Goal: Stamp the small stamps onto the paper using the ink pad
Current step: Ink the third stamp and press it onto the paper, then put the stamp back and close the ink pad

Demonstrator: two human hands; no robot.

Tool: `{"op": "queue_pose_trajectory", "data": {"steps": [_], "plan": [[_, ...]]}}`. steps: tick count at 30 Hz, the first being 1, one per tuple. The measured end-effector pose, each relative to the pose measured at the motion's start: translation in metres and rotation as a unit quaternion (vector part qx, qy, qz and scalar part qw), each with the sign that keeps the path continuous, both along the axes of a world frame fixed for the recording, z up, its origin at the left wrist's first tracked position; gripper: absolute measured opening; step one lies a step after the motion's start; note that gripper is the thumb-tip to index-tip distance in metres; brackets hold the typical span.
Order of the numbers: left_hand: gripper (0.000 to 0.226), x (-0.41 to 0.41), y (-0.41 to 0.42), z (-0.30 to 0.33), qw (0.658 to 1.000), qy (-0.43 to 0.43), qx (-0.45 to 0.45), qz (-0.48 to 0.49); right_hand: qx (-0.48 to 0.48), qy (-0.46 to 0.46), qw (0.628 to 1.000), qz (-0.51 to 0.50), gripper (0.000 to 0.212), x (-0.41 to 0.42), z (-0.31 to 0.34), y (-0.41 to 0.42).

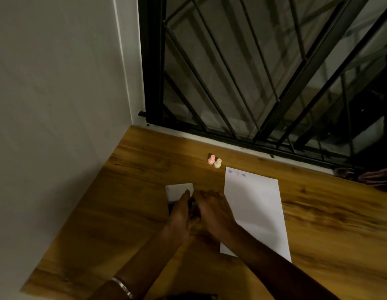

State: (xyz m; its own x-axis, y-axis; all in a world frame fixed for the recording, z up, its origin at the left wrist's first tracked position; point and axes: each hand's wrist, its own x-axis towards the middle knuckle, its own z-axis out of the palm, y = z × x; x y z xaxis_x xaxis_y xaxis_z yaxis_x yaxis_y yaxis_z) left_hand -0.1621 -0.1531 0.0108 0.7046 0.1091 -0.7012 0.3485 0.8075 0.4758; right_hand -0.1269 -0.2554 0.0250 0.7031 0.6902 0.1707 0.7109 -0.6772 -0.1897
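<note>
A white sheet of paper lies on the wooden table, with three small blue prints near its far left corner. Two small stamps stand upright just beyond that corner: a pink stamp and a cream stamp. Left of the paper sits the ink pad, its white lid raised and the blue pad mostly hidden under my hands. My left hand rests on the pad's near edge. My right hand is closed over something small at the pad, which I cannot make out.
A white wall bounds the table on the left. A black metal window grille runs along the far edge. Some dark, blurred thing lies at the far right edge. Bare wood stretches to the right of the paper.
</note>
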Motion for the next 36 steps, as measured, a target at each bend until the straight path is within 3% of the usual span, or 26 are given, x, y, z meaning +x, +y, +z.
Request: {"op": "queue_pose_trajectory", "data": {"steps": [6,8,10,13,18,23,29,36], "plan": [[0.037,0.004,0.000,0.009,0.998,0.012,0.042,-0.034,-0.032,0.043,0.999,-0.010,0.031,0.010,-0.001,-0.001],[0.044,0.009,0.003,0.016,0.994,0.020,0.097,-0.052,-0.014,0.063,0.998,-0.013,0.029,0.019,0.002,-0.003],[0.041,0.009,0.008,0.016,0.977,0.013,0.208,-0.044,-0.007,0.054,0.998,-0.019,0.019,0.033,0.005,-0.008],[0.043,-0.003,0.025,0.003,0.892,-0.018,0.450,-0.044,-0.054,0.043,0.997,-0.044,0.022,0.060,0.010,-0.012],[0.052,-0.013,0.056,-0.027,0.747,-0.052,0.653,-0.118,-0.061,-0.011,0.995,-0.072,0.032,0.105,0.015,-0.004],[0.076,-0.021,0.058,-0.052,0.669,-0.060,0.723,-0.164,-0.066,-0.008,0.995,-0.068,0.024,0.149,0.017,0.005],[0.074,-0.015,0.059,-0.062,0.651,-0.050,0.738,-0.168,-0.135,-0.006,0.988,-0.080,0.035,0.183,0.003,0.022],[0.071,-0.013,0.060,-0.065,0.640,-0.038,0.747,-0.175,-0.112,0.021,0.992,-0.050,0.031,0.195,-0.021,0.030]]}}
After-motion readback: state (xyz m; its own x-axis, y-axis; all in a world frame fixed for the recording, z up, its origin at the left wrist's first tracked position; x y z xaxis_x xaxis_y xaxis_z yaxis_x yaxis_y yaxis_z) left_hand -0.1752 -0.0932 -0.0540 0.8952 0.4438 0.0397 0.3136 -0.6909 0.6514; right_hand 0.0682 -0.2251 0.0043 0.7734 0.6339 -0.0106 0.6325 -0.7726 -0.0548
